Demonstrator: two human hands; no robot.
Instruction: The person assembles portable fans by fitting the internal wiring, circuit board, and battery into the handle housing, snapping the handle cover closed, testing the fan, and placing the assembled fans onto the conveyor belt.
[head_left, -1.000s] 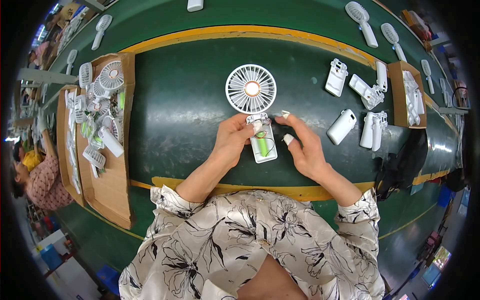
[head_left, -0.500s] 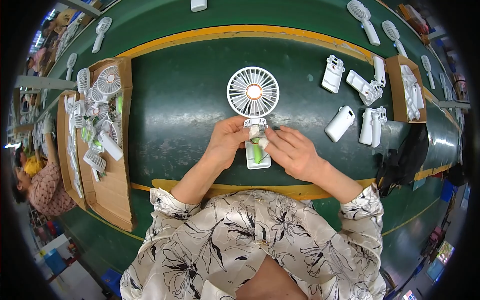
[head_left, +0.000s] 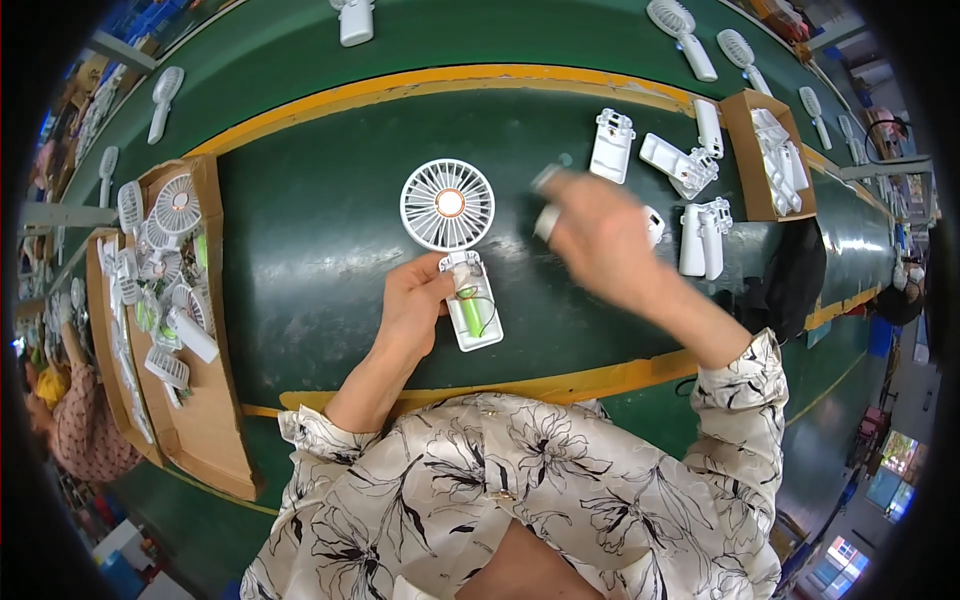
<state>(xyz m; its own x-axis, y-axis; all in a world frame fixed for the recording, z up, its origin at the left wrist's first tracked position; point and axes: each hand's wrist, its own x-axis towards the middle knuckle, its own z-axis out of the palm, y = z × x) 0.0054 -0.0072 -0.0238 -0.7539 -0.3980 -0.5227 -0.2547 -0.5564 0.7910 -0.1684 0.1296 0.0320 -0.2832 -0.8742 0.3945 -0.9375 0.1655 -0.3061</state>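
Note:
My left hand (head_left: 412,300) is closed on a white handheld fan (head_left: 448,204), pinching it at the neck. The round grille lies away from me. Its handle half-shell (head_left: 486,341) faces up without a cover, showing a green battery (head_left: 471,312) and thin dark wires. To the right, my right hand (head_left: 608,235) is raised over the bench and blurred by motion. Its thumb and forefinger, with white wraps at the tips, are apart with nothing visible between them. Partly hidden behind this hand is a white handle shell (head_left: 654,226).
More white handle shells (head_left: 612,147) lie at the right, beside a cardboard box (head_left: 748,165) of white parts. A cardboard tray (head_left: 215,430) at the left holds several fans. Other fans (head_left: 166,104) lie on the green surface beyond the yellow edge. A black cloth (head_left: 800,285) hangs at the right.
My right hand has left the fan handle and moved right toward the shells. My left hand still holds the fan, now with the battery and wires uncovered. The whole view has shifted slightly.

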